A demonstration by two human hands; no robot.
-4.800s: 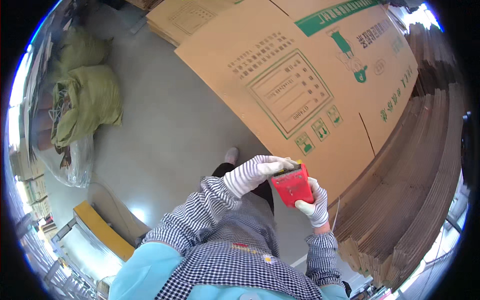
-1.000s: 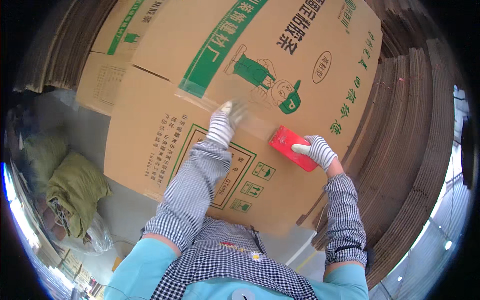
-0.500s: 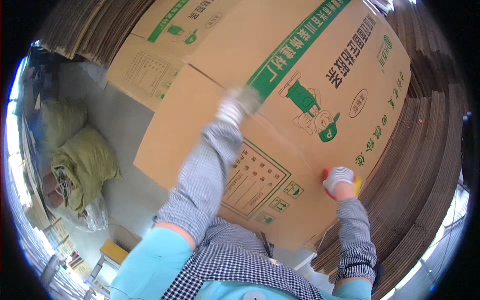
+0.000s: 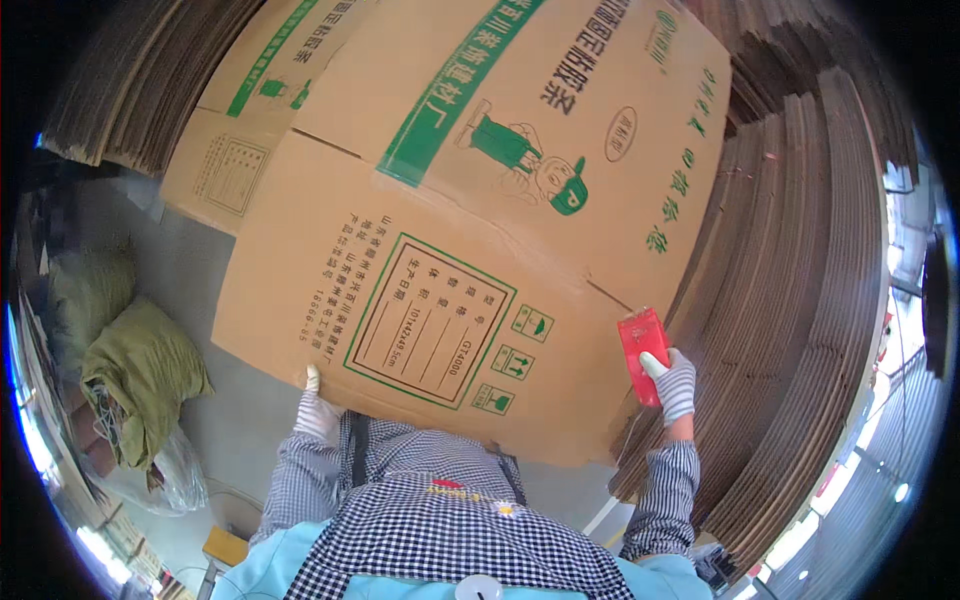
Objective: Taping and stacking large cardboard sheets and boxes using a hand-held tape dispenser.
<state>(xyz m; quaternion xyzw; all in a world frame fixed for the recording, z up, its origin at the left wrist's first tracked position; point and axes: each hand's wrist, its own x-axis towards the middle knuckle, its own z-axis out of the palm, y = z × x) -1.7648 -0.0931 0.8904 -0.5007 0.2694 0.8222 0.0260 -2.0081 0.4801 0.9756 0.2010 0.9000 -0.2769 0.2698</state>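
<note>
A large flattened-looking brown cardboard carton [image 4: 480,245] with green and black print lies before me. A shiny strip, like clear tape, runs along the seam between its panel and flap. My left hand [image 4: 318,412], in a white glove, grips the flap's near edge, thumb on top and the other fingers hidden underneath. In my right hand [image 4: 674,386], in a striped glove, is a red tape dispenser [image 4: 640,350], held over the right end of the seam by a slot. The dispenser's far end is close to the cardboard; whether it touches I cannot tell.
Stacked brown cardboard sheets [image 4: 790,300] rise along the right side, with another stack [image 4: 125,90] at the far left. Another printed carton [image 4: 205,180] lies beyond mine. Olive woven sacks [image 4: 150,360] and a clear plastic bag [image 4: 165,480] sit on the left floor near a yellow stool [image 4: 225,545].
My left hand has left the seam and now grips the flap's near edge. The right hand has turned, showing the red dispenser. The carton appears shifted left in view.
</note>
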